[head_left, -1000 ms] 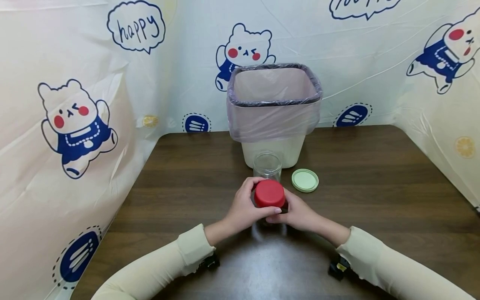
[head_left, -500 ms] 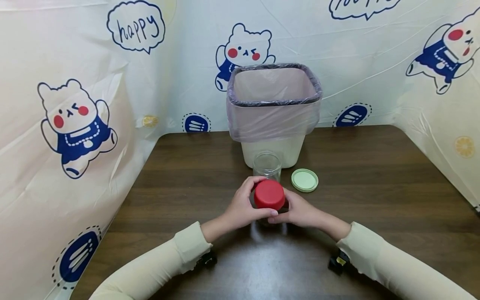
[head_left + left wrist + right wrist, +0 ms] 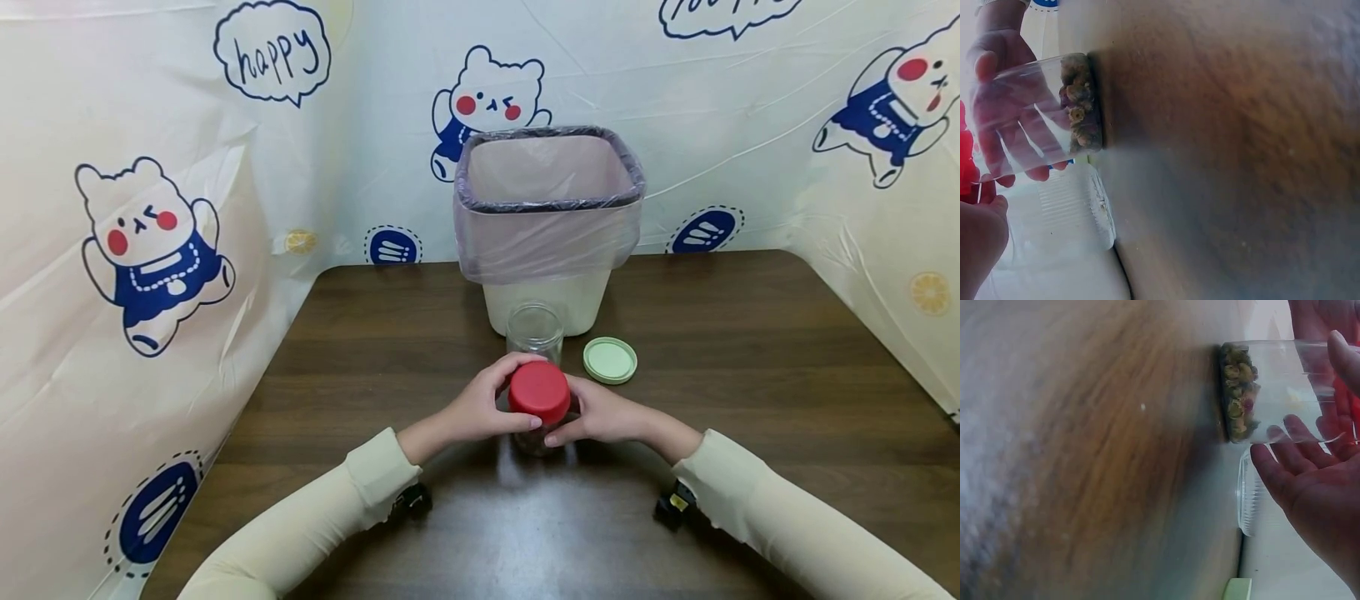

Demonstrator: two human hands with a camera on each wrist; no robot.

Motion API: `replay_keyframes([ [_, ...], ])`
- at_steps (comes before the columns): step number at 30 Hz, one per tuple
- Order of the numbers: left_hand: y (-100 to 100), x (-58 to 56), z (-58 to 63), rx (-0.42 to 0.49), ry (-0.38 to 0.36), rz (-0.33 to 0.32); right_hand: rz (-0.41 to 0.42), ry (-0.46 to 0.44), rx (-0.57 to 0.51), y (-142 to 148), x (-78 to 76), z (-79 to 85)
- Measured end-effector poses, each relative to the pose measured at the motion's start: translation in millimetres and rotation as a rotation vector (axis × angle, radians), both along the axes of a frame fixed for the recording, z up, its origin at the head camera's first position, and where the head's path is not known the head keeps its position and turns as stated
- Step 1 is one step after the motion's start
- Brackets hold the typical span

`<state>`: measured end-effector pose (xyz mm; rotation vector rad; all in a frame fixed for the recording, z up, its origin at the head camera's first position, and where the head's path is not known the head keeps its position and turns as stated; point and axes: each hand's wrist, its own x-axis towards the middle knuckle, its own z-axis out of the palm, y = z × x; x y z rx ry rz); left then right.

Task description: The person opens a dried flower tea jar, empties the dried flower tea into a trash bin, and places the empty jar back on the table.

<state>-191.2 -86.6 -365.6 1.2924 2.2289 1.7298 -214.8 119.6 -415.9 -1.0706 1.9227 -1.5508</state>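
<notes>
A clear jar (image 3: 1029, 94) with a red lid (image 3: 539, 390) stands upright on the table in front of me. Dried flower buds (image 3: 1240, 394) form a shallow layer at its bottom. From the left, my left hand (image 3: 483, 406) grips the red lid, its thumb along the near side. My right hand (image 3: 611, 414) holds the jar's body below the lid, with thumb and fingers on opposite sides. Directly behind is an uncapped glass jar (image 3: 535, 327), its lower part hidden by the lid and hands. A pale green lid (image 3: 610, 360) lies flat to its right.
A cream bin (image 3: 547, 300) lined with a translucent purple bag (image 3: 547, 246) stands at the back of the brown wooden table (image 3: 360, 358), just behind the glass jar. A printed cloth (image 3: 360, 150) hangs behind and along both sides.
My left thumb has slid left along the red lid, and the two thumbs are now apart. The left forearm has shifted slightly. The jar stays in place.
</notes>
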Motion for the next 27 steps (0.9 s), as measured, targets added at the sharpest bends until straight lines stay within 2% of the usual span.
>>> replay_keyframes([
  [7,1,3.3,1.1,0.005,-0.005,0.028,-0.039,0.004,0.012,1,2.3,-1.5],
  [13,4,7.8,0.9,0.008,0.011,0.092,-0.09,0.035,0.032,1,6.3,-1.3],
  [21,10,16.1,1.4,0.013,0.022,0.216,-0.115,0.071,0.018,-2,19.9,21.4],
  [27,12,19.9,0.7,0.023,-0.017,0.258,-0.134,0.063,0.022,-3,23.4,24.1],
])
